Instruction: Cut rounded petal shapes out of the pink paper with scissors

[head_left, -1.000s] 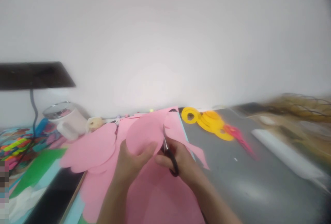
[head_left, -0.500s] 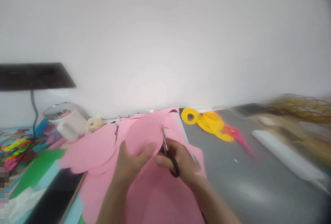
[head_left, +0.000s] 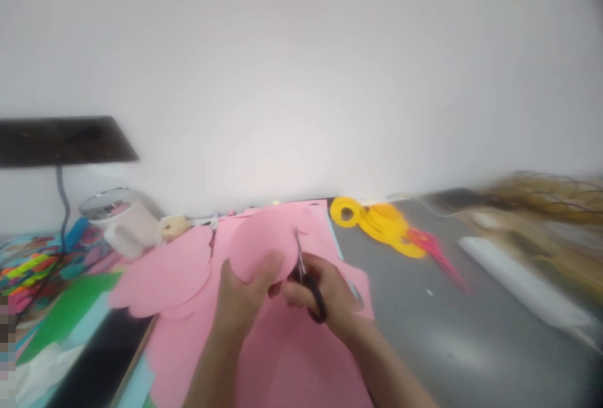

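Note:
My left hand (head_left: 245, 295) grips a rounded piece of pink paper (head_left: 259, 241), its thumb lying on top and the other fingers partly hidden underneath. Black-handled scissors (head_left: 311, 289) are in my right hand (head_left: 327, 289). Their blades point up and away, against the right edge of the held paper. Larger pink sheets (head_left: 292, 358) spread below both hands. To the left of my left hand lie several pink cut-outs with scalloped edges (head_left: 164, 267).
Yellow paper rings (head_left: 346, 211) and red-handled scissors (head_left: 436, 251) rest on the grey table (head_left: 438, 332) at right, beside a long white object (head_left: 522, 282). A white mug (head_left: 129, 226), green paper (head_left: 70, 301) and a black panel (head_left: 103, 358) are at left.
The held pink paper has turned slightly in my left hand, whose thumb has shifted a little. A fingertip now shows beneath the paper. My right hand and the scissors stay nearly in place.

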A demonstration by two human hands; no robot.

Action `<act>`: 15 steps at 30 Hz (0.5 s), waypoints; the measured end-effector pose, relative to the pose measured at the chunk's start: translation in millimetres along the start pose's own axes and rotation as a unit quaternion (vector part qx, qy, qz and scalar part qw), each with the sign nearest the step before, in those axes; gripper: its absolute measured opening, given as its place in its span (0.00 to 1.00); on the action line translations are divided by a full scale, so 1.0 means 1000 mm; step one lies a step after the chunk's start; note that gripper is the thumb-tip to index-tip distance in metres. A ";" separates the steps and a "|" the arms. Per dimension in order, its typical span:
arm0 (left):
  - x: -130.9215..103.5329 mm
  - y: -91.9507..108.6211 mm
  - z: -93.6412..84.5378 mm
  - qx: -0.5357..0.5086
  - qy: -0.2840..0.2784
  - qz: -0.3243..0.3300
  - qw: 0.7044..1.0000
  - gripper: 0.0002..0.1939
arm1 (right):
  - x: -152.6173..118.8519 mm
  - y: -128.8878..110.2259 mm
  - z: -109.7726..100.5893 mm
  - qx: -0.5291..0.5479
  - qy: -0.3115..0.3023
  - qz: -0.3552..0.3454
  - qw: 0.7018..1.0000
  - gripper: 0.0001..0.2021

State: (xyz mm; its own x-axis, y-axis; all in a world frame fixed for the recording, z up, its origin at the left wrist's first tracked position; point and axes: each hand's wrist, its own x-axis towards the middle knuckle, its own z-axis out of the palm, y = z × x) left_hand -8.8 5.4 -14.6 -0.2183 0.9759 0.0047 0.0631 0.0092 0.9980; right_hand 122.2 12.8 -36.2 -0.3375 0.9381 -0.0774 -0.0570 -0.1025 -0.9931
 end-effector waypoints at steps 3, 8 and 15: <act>0.000 0.002 0.000 0.006 -0.009 -0.010 1.000 0.14 | 0.000 -0.001 0.000 -0.003 -0.005 -0.003 1.000 0.10; 0.000 0.002 -0.004 0.017 -0.028 -0.002 0.999 0.11 | -0.001 -0.004 0.001 0.000 -0.005 -0.011 1.000 0.13; -0.002 0.004 -0.005 0.034 -0.026 0.000 0.999 0.14 | 0.000 -0.002 0.000 0.035 -0.002 -0.013 0.999 0.18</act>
State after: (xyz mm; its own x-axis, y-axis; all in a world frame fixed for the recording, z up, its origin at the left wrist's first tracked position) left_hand -12.9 2.9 -10.7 -0.1676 0.9859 -0.0009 0.1286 0.0228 0.9914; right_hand 122.2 12.9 -34.3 -0.3380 0.9398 -0.0508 -0.1314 -0.1006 -0.9862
